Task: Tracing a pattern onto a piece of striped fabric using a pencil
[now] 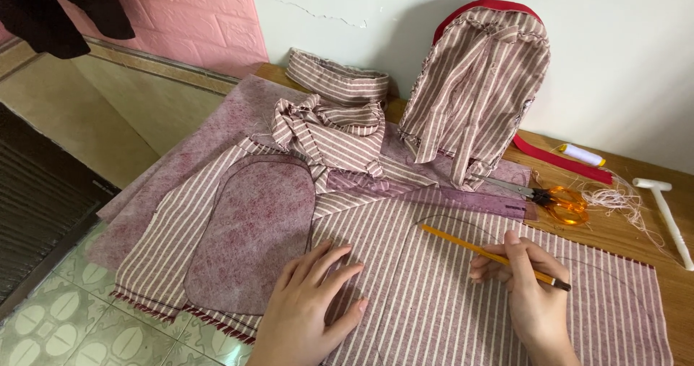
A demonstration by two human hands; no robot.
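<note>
Striped fabric point(463, 294), spread flat over the wooden table point(614, 239), under both hands, running out of view at the bottom edge. Wrists and forearms cut off there too. Faint curved line drawn across the cloth near the pencil tip, hard to follow further right. Table's left part buried under cloth, only the right and back edges bare.

Maroon and white stripes, thin and even, woven cotton look, frayed red threads along the lower left hem. Left hand point(311, 304) pressed palm down on the stripes, fingers spread and relaxed, gripping nothing. Right hand point(524, 279) closed around a yellow pencil point(491, 254), tip pointing up-left onto the cloth, dark end toward the wrist.

Just left of the left hand, a mottled pink felt-like piece point(249, 232), rounded at the top like an arch, lying on the stripes. Larger sheet of the same fuzzy material point(210, 134) underneath, hanging off the table's left side. Clear purple ruler point(434, 192) above the hands, flat and hard. Orange-handled scissors point(557, 201) at its right end, beside loose pale threads. Half-sewn striped backpack point(473, 84) with red trim upright against the wall. White thread spool point(582, 154) and white small mallet point(669, 218) well apart at far right.
</note>
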